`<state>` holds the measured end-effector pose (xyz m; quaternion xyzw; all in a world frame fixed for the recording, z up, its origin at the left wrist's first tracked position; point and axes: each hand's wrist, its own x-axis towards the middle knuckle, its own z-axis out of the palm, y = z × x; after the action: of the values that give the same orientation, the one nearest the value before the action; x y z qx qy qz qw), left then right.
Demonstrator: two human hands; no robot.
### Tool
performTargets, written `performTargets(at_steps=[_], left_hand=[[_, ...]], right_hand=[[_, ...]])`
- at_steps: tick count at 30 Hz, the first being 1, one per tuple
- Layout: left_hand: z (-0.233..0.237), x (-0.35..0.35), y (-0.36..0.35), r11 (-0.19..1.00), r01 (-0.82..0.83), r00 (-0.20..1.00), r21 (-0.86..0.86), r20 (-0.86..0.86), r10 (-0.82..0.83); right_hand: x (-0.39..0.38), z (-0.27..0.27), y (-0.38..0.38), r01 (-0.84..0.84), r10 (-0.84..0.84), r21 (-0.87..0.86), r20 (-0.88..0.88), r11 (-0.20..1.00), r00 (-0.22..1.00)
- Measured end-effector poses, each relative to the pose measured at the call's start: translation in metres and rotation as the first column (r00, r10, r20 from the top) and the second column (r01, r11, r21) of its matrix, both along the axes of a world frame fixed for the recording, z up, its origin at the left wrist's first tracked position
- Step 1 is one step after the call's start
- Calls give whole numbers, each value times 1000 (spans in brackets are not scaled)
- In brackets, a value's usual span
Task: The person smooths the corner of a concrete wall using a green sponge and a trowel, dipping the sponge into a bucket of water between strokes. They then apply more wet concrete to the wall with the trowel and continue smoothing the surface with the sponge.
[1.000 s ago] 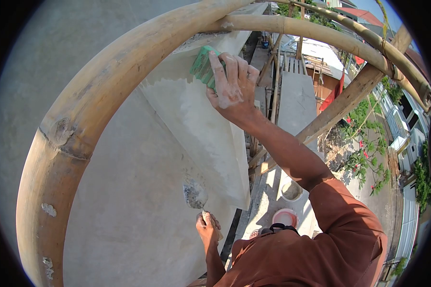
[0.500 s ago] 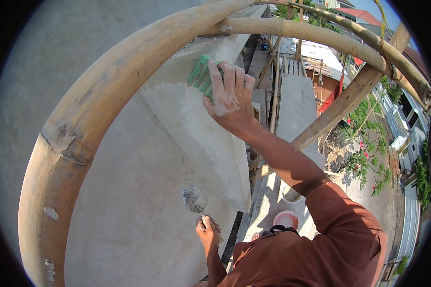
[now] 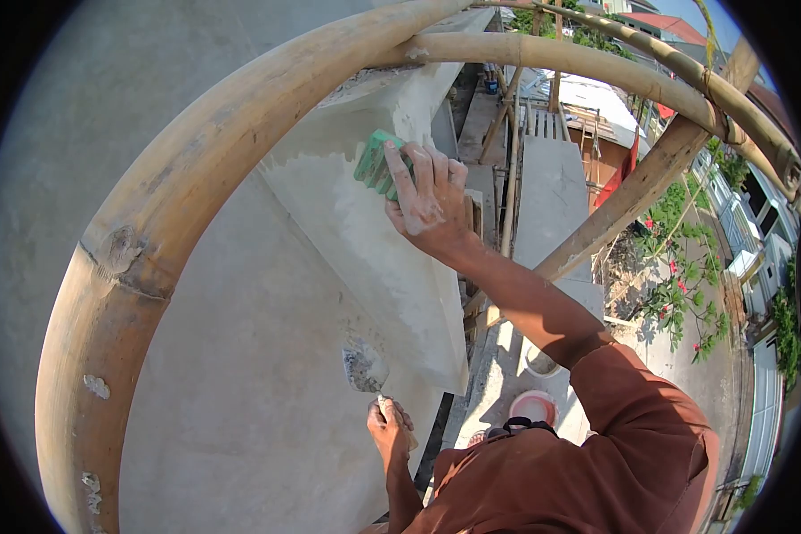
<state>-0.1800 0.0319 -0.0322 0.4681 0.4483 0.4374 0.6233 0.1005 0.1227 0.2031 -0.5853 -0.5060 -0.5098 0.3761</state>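
Observation:
My right hand (image 3: 432, 200) grips a green ribbed plastering float (image 3: 378, 163) against the pale ledge (image 3: 365, 214), fingers bent over it and smeared with plaster. Fresh, lighter plaster streaks the ledge around the float. Lower down, my left hand (image 3: 389, 425) is closed around the handle of a trowel (image 3: 362, 368). Grey mortar coats the trowel's blade, which lies close over the grey wall (image 3: 231, 374) beside the ledge's lower end.
A thick bamboo pole (image 3: 125, 249) curves across the left and top, with another bamboo pole (image 3: 561, 60) joining it. A slanting wooden pole (image 3: 632, 200) stands right of my arm. Below are a pink bucket (image 3: 534, 407), a pale bucket (image 3: 540, 360) and a grey plank (image 3: 552, 196).
My right hand and the green float have slid a short way down along the ledge. My left hand and the trowel have hardly moved.

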Motion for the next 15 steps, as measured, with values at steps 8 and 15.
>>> performTargets(at_steps=[8, 15], left_hand=[[-4, -2, -1, 1000, -14, 1000, -12, -4, 14], [-5, -3, -3, 1000, 4, 1000, -4, 8, -4]], right_hand=[[9, 27, 4, -65, 66, 80, -15, 995, 998], [-3, -7, 4, -73, 72, -97, -12, 993, 997]])
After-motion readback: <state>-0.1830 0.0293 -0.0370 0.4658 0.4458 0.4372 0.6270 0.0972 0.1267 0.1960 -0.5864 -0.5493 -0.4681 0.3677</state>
